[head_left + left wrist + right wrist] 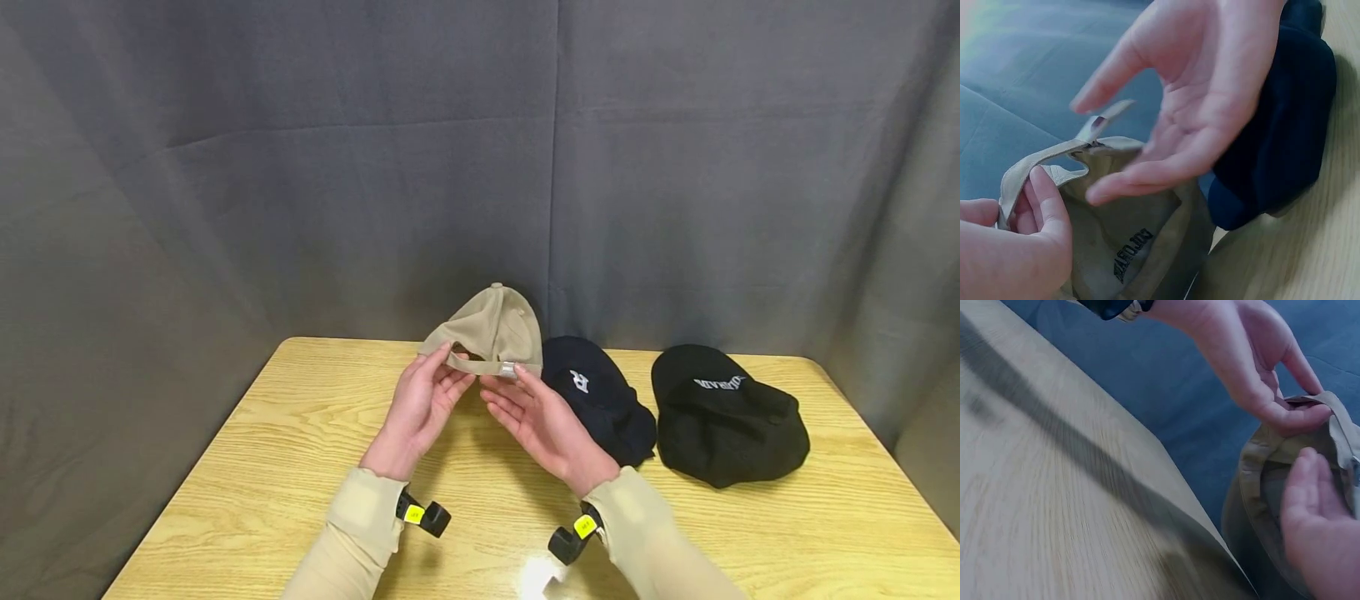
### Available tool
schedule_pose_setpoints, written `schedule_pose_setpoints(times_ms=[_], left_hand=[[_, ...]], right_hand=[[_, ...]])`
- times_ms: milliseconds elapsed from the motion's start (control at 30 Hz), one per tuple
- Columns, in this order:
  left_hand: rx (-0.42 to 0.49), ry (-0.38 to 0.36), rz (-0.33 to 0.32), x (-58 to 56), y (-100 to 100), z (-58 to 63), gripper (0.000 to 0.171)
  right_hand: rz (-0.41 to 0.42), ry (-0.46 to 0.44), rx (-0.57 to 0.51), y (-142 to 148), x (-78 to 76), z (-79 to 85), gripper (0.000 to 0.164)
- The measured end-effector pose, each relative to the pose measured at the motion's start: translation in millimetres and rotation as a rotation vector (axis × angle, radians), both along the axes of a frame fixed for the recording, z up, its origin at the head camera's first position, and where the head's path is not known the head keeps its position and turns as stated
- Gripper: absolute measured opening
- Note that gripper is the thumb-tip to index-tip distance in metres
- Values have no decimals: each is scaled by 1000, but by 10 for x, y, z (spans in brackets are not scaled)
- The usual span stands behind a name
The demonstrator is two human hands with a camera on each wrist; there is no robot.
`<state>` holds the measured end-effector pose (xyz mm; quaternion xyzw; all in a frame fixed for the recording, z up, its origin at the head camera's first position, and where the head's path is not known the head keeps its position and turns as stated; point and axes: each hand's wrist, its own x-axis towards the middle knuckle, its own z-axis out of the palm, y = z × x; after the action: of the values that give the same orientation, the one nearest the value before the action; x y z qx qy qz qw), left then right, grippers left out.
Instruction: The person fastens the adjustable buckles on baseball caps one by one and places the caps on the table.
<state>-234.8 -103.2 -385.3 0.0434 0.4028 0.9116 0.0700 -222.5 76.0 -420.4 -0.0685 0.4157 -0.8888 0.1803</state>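
A beige baseball cap (510, 329) is held up above the back of the table, its rear opening and strap facing me. My left hand (420, 407) pinches the band at the left of that opening between thumb and fingers. At the strap's right end, by a metal buckle (507, 369), is my right hand (551, 429). In the left wrist view the right hand (1210, 106) has its thumb spread from nearly straight fingers, with nothing gripped. Dark lettering (1132, 256) shows inside the cap there. The right wrist view shows the right fingers (1310, 487) near the cap's opening.
A navy cap (600, 400) with a white letter lies on the wooden table (247, 467), just right of the beige one. Farther right lies a black cap (731, 425) with white lettering. Grey curtains (375, 208) hang behind the table and at its sides.
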Motion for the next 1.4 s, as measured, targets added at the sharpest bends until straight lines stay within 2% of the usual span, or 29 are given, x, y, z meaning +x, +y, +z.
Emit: schedule_pose_setpoints(times_ms=[167,333,467,567,667,833,967,1400], left_hand=[[-9,-11,-6,11,25,-15,24],[-11,-23,16,18,47,-43,14],[55,-56,21,-9,47,-54,11],[134,-94,23,-42,35,-53,16],[195,-127,22,-67,23,-51,29],[242,-123,-3,-87,18,-59,42],[267,-127,-12,-104,26,-50,37],[376,-160,67,-131,11,-40,6]], right_hand=[[-66,30,-94,-49,-4,-1,27],[-137,13,-105,-36,-9,26,28],[-194,-13,-90,-17,-11,59,32],[-211,-20,-81,-9,-7,76,33],[-220,-17,-84,-5,0,83,32],[-220,2,-78,-1,9,92,32],[-228,-4,-58,15,6,94,33],[-267,-23,-50,43,-18,66,27]])
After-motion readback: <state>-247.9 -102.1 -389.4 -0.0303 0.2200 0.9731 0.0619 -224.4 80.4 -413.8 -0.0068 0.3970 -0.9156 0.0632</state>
